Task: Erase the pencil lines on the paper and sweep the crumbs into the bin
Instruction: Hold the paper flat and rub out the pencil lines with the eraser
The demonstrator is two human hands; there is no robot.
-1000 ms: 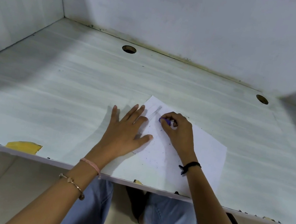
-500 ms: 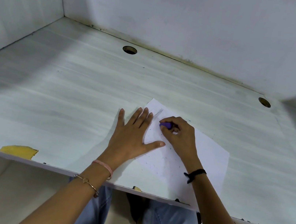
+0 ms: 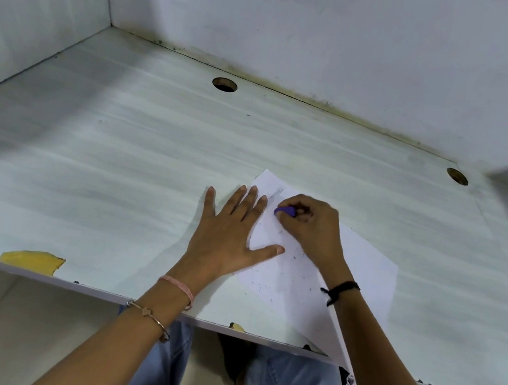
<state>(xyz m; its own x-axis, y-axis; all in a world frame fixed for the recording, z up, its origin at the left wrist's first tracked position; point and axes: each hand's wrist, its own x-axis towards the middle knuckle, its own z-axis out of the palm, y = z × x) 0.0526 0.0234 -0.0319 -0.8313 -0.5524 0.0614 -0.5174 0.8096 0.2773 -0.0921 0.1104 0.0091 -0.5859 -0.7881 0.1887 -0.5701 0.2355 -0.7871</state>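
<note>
A white sheet of paper (image 3: 363,268) lies tilted on the pale desk (image 3: 119,155), its near corner hanging past the front edge. My left hand (image 3: 230,231) lies flat with spread fingers on the paper's left edge, pressing it down. My right hand (image 3: 310,227) pinches a small purple eraser (image 3: 286,211) against the paper near its far corner. A faint pencil line (image 3: 277,192) shows just beyond the eraser. Dark eraser crumbs (image 3: 282,279) are scattered over the paper's lower part. No bin is in view.
Two round cable holes, one at the back middle (image 3: 225,84) and one at the back right (image 3: 457,176), pierce the desk. Walls close it in at the left and back. A yellow chipped patch (image 3: 31,259) marks the front edge at the left. My knees are below the desk.
My right hand with the eraser has shifted slightly back and forth near the paper's far corner. My left hand has stayed flat on the paper's left edge.
</note>
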